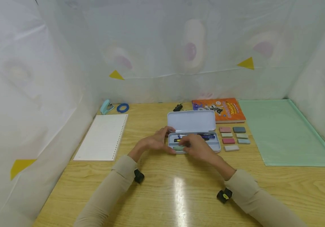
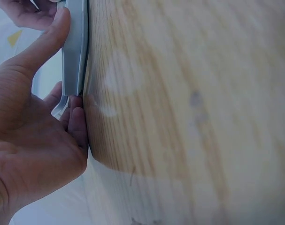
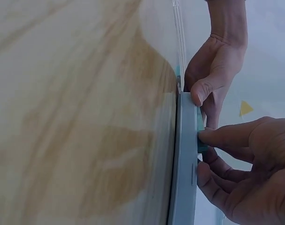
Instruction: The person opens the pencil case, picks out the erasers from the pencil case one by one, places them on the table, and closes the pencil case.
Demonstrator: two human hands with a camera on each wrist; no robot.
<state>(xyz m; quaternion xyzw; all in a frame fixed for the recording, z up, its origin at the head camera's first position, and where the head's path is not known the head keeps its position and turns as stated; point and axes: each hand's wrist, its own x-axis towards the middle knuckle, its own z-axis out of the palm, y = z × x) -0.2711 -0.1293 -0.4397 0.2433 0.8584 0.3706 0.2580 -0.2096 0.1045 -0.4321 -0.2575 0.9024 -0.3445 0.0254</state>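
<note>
In the head view, a pale pencil case (image 1: 214, 147) lies with its lid (image 1: 191, 121) raised at the back. Several pens (image 1: 207, 135) fill its rear compartment. My left hand (image 1: 158, 140) grips the case's left end, thumb along the front rim and fingers around the side. My right hand (image 1: 198, 148) reaches into the front compartment and pinches a green eraser (image 1: 178, 148). The right wrist view shows that eraser (image 3: 201, 136) just above the front wall, under the right thumb. Part of it is hidden by the fingers.
Several erasers (image 1: 229, 141) lie in two columns right of the case. Behind are an orange book (image 1: 230, 110) and a black clip (image 1: 177, 107). A green mat or folder (image 1: 295, 135) lies right; a notebook (image 1: 101, 137), stapler (image 1: 106, 107) and blue tape roll (image 1: 122, 108) lie left.
</note>
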